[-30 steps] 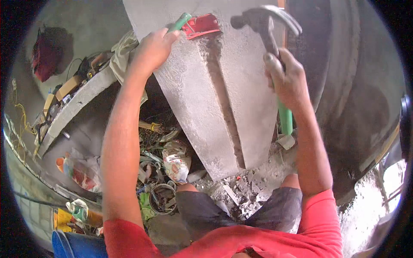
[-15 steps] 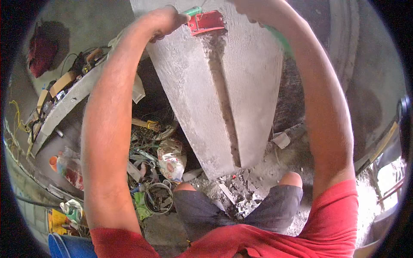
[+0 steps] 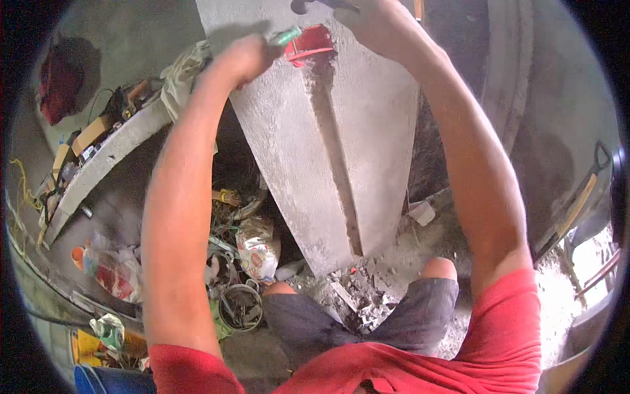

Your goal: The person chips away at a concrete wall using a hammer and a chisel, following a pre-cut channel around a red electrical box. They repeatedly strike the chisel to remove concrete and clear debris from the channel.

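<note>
nearest, a red shirt (image 3: 394, 374) and dark grey shorts (image 3: 367, 322) fill the bottom of the view, with one bare knee (image 3: 438, 268) bent above a heap of broken grey concrete rubble (image 3: 361, 295). just left of the rubble lie a tangle of wire coils (image 3: 239, 305) and a crumpled printed bag (image 3: 258, 246). from the rubble rises a rough grey concrete column (image 3: 387, 144), cut down its front by a long narrow vertical groove (image 3: 335, 151). at the top of that groove a red plastic box (image 3: 308, 43) sits set into the concrete. the left hand (image 3: 246, 59) is closed in a fist around a green-handled chisel (image 3: 287, 35), whose end points at the box's left edge. the right hand (image 3: 374, 23), higher and at the top edge of the view, is clamped on the handle of a dark steel hammer (image 3: 303, 6), its head just above chisel and box. farther left a curved grey ledge (image 3: 111, 157) carries small clutter, and far right a long-handled shovel (image 3: 581, 197) leans.
</note>
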Demonstrator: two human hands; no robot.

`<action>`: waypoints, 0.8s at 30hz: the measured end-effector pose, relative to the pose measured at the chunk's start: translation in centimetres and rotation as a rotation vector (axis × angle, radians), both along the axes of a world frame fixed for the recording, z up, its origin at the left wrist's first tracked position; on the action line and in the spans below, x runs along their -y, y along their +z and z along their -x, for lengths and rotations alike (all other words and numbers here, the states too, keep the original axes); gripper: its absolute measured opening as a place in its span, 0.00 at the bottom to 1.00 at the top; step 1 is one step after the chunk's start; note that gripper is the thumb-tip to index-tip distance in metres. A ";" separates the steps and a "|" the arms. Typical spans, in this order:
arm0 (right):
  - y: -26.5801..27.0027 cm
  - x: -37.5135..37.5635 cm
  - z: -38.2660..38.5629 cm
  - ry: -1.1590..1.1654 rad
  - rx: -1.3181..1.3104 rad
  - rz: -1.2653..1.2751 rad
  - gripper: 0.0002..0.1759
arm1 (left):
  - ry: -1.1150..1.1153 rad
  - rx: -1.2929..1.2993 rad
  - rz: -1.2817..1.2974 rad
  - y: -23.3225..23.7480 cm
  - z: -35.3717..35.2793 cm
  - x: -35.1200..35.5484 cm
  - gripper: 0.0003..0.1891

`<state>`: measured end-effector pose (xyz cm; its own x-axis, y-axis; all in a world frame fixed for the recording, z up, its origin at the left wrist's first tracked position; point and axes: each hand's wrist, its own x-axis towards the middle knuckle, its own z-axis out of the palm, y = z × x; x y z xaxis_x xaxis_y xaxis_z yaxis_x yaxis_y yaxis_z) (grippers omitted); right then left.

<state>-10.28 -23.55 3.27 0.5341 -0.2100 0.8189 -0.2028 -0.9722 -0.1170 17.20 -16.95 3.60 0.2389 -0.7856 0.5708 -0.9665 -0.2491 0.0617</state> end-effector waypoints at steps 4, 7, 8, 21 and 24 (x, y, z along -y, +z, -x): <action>-6.1 1.7 1.5 0.030 0.413 -0.108 0.18 | -0.222 -0.519 0.651 -3.3 4.3 -6.6 0.18; -11.8 1.7 4.6 -0.015 0.529 -0.470 0.21 | -0.354 -0.729 0.806 -5.2 3.8 -9.8 0.17; -14.2 2.0 5.7 -0.005 0.514 -0.600 0.20 | -0.357 -0.703 0.677 -6.4 3.3 -10.0 0.17; -42.8 7.3 10.8 0.217 0.842 -1.882 0.15 | -0.191 0.677 -0.019 -9.8 3.8 -1.5 0.29; -43.5 7.8 11.6 0.307 0.968 -1.881 0.15 | -0.132 0.681 -0.011 -9.8 4.8 0.1 0.28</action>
